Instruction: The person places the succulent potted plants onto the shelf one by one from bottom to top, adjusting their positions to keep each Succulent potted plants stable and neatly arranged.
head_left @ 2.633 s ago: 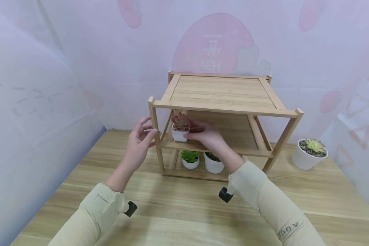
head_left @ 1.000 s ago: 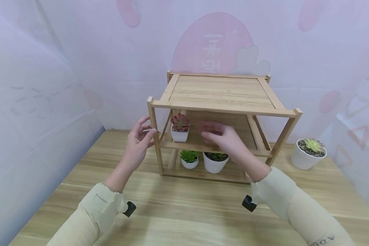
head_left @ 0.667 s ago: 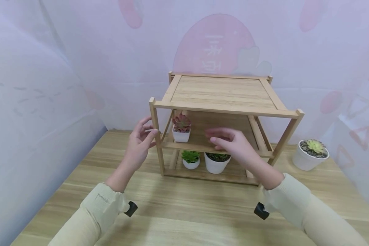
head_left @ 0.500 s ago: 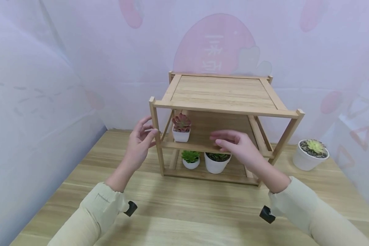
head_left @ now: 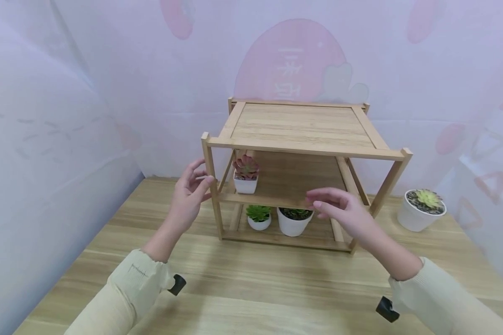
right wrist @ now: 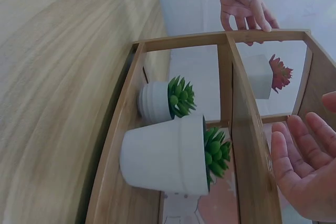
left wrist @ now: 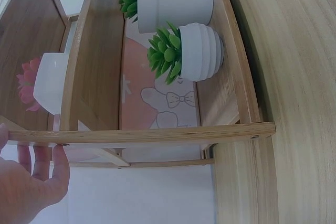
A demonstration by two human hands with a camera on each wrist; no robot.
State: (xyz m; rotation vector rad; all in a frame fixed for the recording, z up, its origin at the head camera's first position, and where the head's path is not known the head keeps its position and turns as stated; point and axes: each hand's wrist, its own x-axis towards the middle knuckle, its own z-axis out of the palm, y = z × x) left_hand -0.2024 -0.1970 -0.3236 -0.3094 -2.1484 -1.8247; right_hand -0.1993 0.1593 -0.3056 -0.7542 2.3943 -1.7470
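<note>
My left hand [head_left: 189, 193] lightly holds the front left post of the wooden shelf rack [head_left: 306, 123], its thumb against the post. In front of the rack's middle shelf, my right hand [head_left: 339, 209] has its fingers loosely bent, holding nothing. A red succulent in a square white pot [head_left: 246, 182] stands upright on the left of the middle shelf. Below, on the bottom shelf, are a green succulent in a small ribbed white pot [left wrist: 202, 52] and, to its right, a larger white pot [right wrist: 165, 156] with a green plant.
A yellow-green succulent in a white pot [head_left: 421, 210] stands on the wooden table [head_left: 251, 288], right of the rack. Printed white cloth [head_left: 172, 83] hangs behind the rack and along both sides.
My right hand has let go of the red succulent's pot and moved right and toward me, out of the middle shelf. My left hand has stayed at the post.
</note>
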